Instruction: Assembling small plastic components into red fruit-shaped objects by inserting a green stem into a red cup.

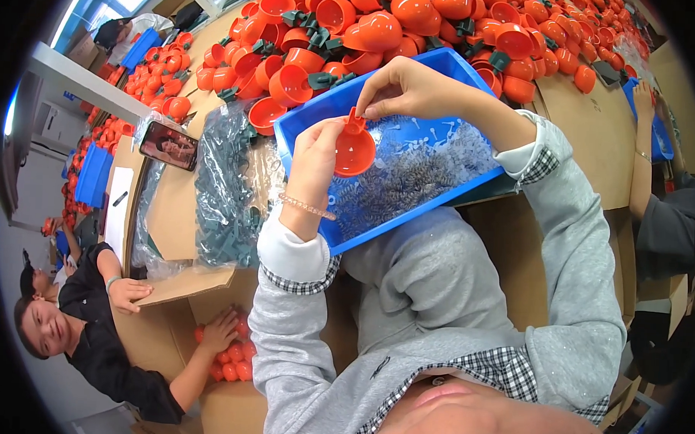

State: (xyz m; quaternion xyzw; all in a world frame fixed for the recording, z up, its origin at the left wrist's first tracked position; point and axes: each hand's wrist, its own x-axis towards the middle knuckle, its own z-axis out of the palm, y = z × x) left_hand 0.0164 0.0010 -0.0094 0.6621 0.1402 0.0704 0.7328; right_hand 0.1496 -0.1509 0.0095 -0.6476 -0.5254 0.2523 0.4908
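Note:
An orange-red plastic cup with a short tab is held by my left hand, fingers closed on its side, its hollow toward me. Thumb and fingertips of my right hand pinch together at the cup's tab; whatever small part they hold is hidden. Both hands are over a blue plastic bin at the table edge, above my lap. Inside the bin lie many small metal springs and small clear plastic pieces.
Orange-red cups with dark green clips are heaped beyond the bin. A clear bag of dark green parts and a phone lie to the left. A co-worker reaches into a cardboard box. Another person's arm is at right.

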